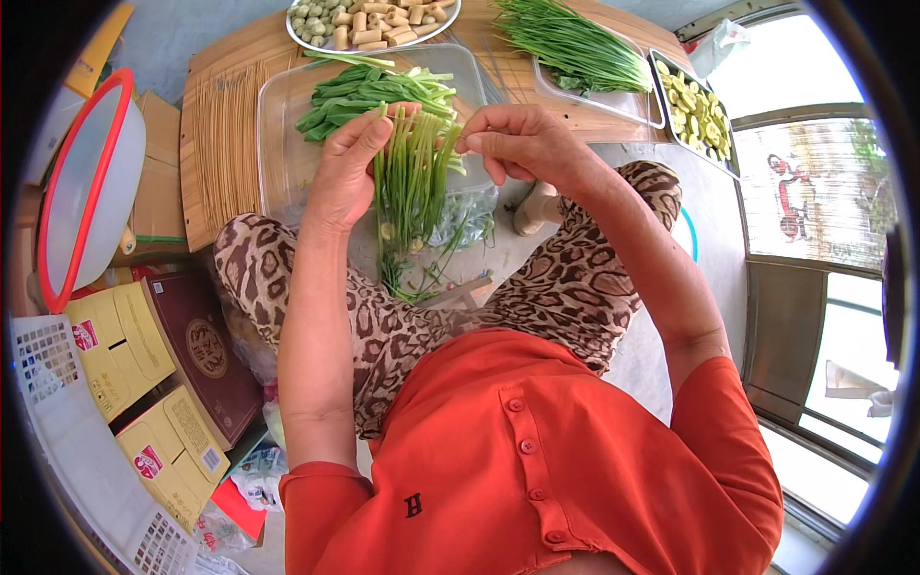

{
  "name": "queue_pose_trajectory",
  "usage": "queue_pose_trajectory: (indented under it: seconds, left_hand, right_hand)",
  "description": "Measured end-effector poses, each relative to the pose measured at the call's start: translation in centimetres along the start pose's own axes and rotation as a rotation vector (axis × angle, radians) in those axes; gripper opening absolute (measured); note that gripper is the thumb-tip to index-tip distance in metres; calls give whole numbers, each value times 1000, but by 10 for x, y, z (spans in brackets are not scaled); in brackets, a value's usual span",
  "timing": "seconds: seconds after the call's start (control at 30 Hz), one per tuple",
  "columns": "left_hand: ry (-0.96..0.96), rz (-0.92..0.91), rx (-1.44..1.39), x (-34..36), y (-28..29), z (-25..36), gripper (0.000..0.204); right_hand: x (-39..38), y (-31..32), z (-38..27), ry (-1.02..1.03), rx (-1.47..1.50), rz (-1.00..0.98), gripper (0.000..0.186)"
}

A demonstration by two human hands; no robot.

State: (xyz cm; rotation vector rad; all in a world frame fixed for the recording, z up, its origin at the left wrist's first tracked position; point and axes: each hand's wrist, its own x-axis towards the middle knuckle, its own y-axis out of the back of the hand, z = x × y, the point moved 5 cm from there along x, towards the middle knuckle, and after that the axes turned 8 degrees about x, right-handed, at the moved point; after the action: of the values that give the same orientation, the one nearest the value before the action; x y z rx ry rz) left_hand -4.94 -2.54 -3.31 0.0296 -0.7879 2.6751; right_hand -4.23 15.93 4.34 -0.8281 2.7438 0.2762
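My left hand [347, 171] grips a bunch of long green stalks [412, 182] that hang down over my knees. My right hand [517, 142] pinches the top of one stalk at the bunch's right side, fingers closed on it. Just beyond my hands, a clear plastic tub [278, 144] holds trimmed leafy greens [369, 91]. Green scraps [422, 273] lie on the ground between my legs.
A round wooden table [220, 144] carries a plate of cut vegetables [374, 21], a clear tray of chives [575, 48] and a tray of yellow slices [698, 110]. At left are a red-rimmed bowl [91, 182], cardboard boxes [144, 355] and a white basket [67, 431]. A window [834, 278] is at right.
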Motion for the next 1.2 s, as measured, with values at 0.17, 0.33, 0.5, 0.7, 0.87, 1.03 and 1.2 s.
queue_pose_trajectory:
  seconds: [0.17, 0.33, 0.5, 0.7, 0.87, 1.03, 1.2]
  left_hand:
    - [-18, 19, 135, -1, -6, 3, 30]
    - [4, 59, 212, -1, -6, -2, 20]
    - [7, 105, 161, -3, -6, 0, 17]
    - [17, 102, 113, -3, -6, 0, 15]
    - [0, 110, 121, -3, -5, -4, 14]
    - [16, 90, 110, 0, -7, -10, 14]
    - [29, 112, 106, -1, -9, -8, 16]
  right_hand:
    - [-3, -2, -3, -5, -29, 6, 17]
    - [-2, -4, -1, -9, -23, 16, 15]
    - [0, -5, 0, -5, -17, 12, 15]
    - [2, -1, 0, 63, -127, 61, 14]
    - [2, -6, -10, 288, -491, 218, 18]
    - [1, -8, -10, 304, -544, 279, 21]
    - [2, -7, -8, 273, -541, 280, 19]
